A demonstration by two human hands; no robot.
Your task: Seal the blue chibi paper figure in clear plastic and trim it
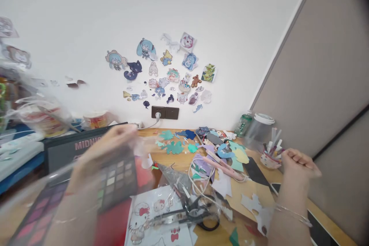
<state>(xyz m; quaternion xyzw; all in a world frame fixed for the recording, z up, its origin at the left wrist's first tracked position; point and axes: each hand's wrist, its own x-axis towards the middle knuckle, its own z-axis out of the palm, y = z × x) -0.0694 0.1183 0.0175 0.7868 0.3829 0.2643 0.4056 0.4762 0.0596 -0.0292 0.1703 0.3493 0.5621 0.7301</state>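
My left hand (pixel 119 136), smeared by motion, is raised over an open makeup palette (pixel 117 178). Its fingers look closed on a crumpled, see-through piece of clear plastic film (pixel 141 148). On the right, my right hand (pixel 300 163) is a closed fist beside a cup of pens (pixel 271 159); whatever is in it, if anything, is hidden. Between my forearms lie black-handled scissors (pixel 209 225), partly under clear plastic. Below them is a white sheet with cartoon drawings (pixel 144 215). A pink wand-like tool (pixel 223 169) with a white cord rests farther back.
Paper cut-outs and scraps (pixel 173 147) cover the back of the wooden desk. A green bottle (pixel 243 123) and a clear tub with a white lid (pixel 261 128) stand at back right. Stickers surround a wall socket (pixel 165 112). A grey partition (pixel 331 65) bounds the right side.
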